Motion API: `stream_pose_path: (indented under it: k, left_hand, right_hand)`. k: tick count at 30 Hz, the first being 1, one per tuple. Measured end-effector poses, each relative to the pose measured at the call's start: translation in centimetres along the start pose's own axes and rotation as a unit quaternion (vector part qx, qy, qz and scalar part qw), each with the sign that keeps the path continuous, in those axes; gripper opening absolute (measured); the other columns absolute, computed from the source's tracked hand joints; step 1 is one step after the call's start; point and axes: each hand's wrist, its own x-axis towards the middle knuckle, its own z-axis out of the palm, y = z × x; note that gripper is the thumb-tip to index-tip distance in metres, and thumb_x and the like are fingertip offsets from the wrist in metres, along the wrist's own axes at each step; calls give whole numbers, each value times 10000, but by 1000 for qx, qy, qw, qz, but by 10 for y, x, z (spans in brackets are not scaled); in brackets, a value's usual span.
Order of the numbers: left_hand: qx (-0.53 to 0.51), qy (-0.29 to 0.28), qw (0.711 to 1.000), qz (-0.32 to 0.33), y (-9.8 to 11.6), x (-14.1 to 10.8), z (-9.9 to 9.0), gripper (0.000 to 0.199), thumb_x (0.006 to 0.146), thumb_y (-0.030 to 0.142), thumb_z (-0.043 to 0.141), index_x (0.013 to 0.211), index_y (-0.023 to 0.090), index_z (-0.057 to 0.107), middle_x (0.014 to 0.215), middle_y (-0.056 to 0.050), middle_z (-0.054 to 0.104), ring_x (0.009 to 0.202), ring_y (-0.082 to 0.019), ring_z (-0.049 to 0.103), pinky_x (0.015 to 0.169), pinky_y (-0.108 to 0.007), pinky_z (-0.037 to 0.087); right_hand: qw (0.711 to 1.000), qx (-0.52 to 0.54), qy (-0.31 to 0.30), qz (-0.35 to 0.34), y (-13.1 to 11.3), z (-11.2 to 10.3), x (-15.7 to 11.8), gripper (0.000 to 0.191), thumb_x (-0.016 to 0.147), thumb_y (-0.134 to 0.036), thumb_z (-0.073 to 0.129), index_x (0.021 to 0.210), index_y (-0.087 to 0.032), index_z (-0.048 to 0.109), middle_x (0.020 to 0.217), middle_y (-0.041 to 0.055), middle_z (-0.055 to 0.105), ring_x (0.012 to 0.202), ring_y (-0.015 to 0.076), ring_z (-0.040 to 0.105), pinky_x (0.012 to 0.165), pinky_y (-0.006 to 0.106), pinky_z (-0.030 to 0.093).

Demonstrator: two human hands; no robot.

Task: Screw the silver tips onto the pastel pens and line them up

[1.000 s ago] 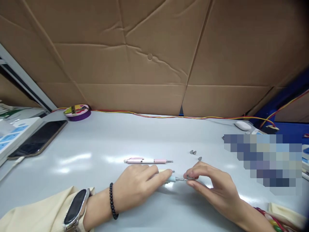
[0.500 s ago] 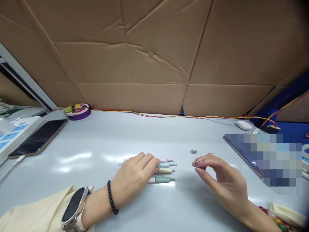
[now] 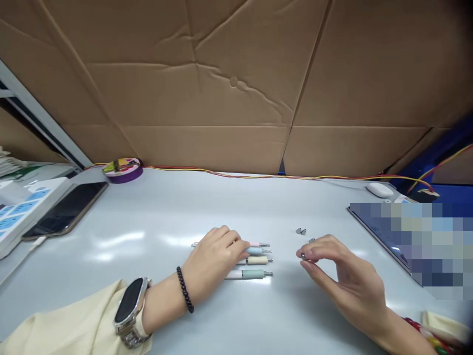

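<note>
Several pens without their tips lie side by side, metal ends to the right. My left hand (image 3: 218,256) is over them, its curled fingers closed on the light blue pen (image 3: 254,251). A pink pen (image 3: 255,244) lies beyond it; a cream pen (image 3: 258,260) and a green pen (image 3: 253,274) lie nearer me. The hand hides their middles. To the right, my right hand (image 3: 347,276) pinches a small metal pen tip (image 3: 303,256) between thumb and forefinger, apart from the pens. Two loose metal pen tips (image 3: 301,231) rest behind it, and another small metal piece (image 3: 312,240) shows past its fingers.
A phone (image 3: 66,209) and a power strip (image 3: 27,212) are at the left. A round purple tape roll (image 3: 125,173) stands at the back, near thin cables (image 3: 221,174). A flat device (image 3: 377,236), partly blurred out, lies right. Cardboard (image 3: 207,98) covers the back.
My left hand shifts slightly right and closes over the light blue pen, whose left end no longer shows. My right hand keeps its pinch; another small metal piece now shows behind it.
</note>
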Motion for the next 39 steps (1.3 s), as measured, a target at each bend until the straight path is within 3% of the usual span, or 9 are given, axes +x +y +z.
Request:
stream_pose_path:
  k: [5, 11, 15, 20, 26, 33, 39]
  left_hand:
    - [-30, -3, 1000, -7, 1, 1, 2, 154, 934, 211, 512, 1041, 204, 623, 881, -32, 629, 794, -204, 559, 682, -331, 479]
    - [-69, 34, 997, -17, 2, 2, -7, 262, 990, 255, 364, 1078, 196, 603, 942, -58, 612, 824, -196, 559, 699, -326, 504]
    - [-69, 40, 996, -26, -5, 1, -11, 260, 980, 272, 379, 1131, 195, 575, 1041, -79, 580, 946, -223, 530, 787, -358, 494]
    - [-51, 15, 996, -76, -7, -1, -8, 399, 892, 388, 527, 1260, 236, 494, 1261, -105, 475, 1153, -298, 431, 909, -446, 442]
    - [-41, -6, 993, -115, -1, 1, -3, 530, 880, 483, 497, 1339, 231, 416, 1312, -111, 456, 1220, -322, 394, 974, -493, 388]
    - [-77, -46, 989, -114, -2, -1, 0, 513, 914, 382, 444, 1380, 187, 351, 1362, -118, 425, 1293, -318, 315, 1038, -516, 320]
    - [-94, -32, 989, -106, -4, -2, -3, 457, 958, 290, 346, 1404, 203, 306, 1412, -96, 378, 1327, -278, 284, 1059, -479, 326]
  right_hand:
    - [1000, -3, -6, 3, -1, 0, 1, 323, 798, 4, 577, 992, -254, 580, 796, 11, 646, 754, 178, 606, 651, 340, 503]
    - [1000, -15, -3, -10, 0, 0, 1, 306, 802, -10, 585, 994, -247, 583, 805, 8, 655, 747, 175, 610, 642, 332, 501]
    - [1000, -16, -2, -9, 0, -1, 0, 317, 805, -11, 579, 1009, -254, 581, 817, 10, 658, 762, 178, 607, 647, 335, 504]
    - [1000, -23, -4, -9, -1, -2, 1, 291, 803, -14, 583, 984, -242, 585, 806, 6, 663, 755, 170, 608, 647, 323, 501]
    - [999, -39, -7, -5, -2, 0, 2, 273, 807, -29, 583, 971, -247, 594, 799, 1, 667, 748, 169, 617, 650, 317, 503]
    - [998, -61, -27, 5, 0, 1, 3, 260, 826, -40, 568, 977, -252, 574, 809, 8, 657, 755, 171, 603, 657, 321, 504]
    - [995, -85, -52, 12, 2, 2, 4, 250, 843, -64, 564, 1012, -246, 593, 812, 11, 668, 728, 162, 601, 624, 288, 503]
